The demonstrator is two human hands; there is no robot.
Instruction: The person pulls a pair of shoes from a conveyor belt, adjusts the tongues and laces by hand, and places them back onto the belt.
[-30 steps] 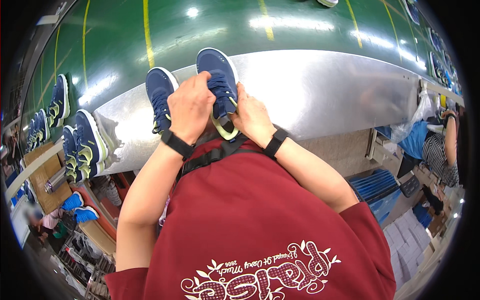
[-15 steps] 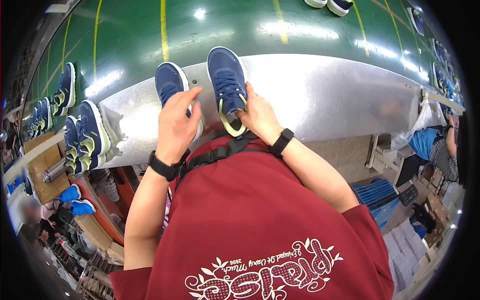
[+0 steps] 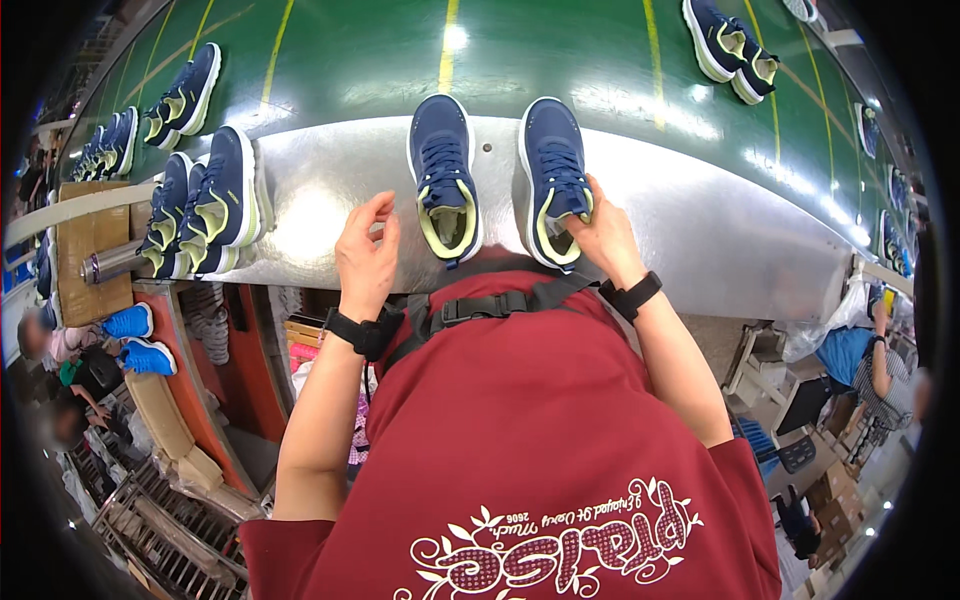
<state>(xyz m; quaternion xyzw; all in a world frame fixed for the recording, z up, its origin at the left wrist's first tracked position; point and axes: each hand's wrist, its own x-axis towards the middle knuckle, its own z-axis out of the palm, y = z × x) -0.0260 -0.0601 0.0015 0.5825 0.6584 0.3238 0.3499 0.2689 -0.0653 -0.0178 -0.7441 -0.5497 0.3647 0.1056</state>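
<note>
Two navy sneakers with lime-green lining and white soles stand side by side on the metal ledge, toes pointing away from me. My right hand (image 3: 604, 232) grips the rear right side of the right sneaker (image 3: 556, 165), its thumb at the collar and part of the fingers hidden. Just left of the left sneaker (image 3: 441, 165), my left hand (image 3: 368, 250) hovers with loosely curled fingers, thumb apart and nothing between them. It does not touch that shoe. Dark bands circle both wrists.
Beyond the metal ledge (image 3: 700, 215) runs a green belt (image 3: 560, 50) with yellow lines, carrying more navy sneakers (image 3: 725, 50). Another pair (image 3: 215, 200) stands at the ledge's left end. Blue shoes (image 3: 147, 357) sit lower left, near a cardboard sheet (image 3: 95, 240). A person (image 3: 880, 375) is at far right.
My left hand has come away from the left sneaker, which now shows fully. My right hand stays on the right sneaker. The view has shifted, and belt shoes appear further right.
</note>
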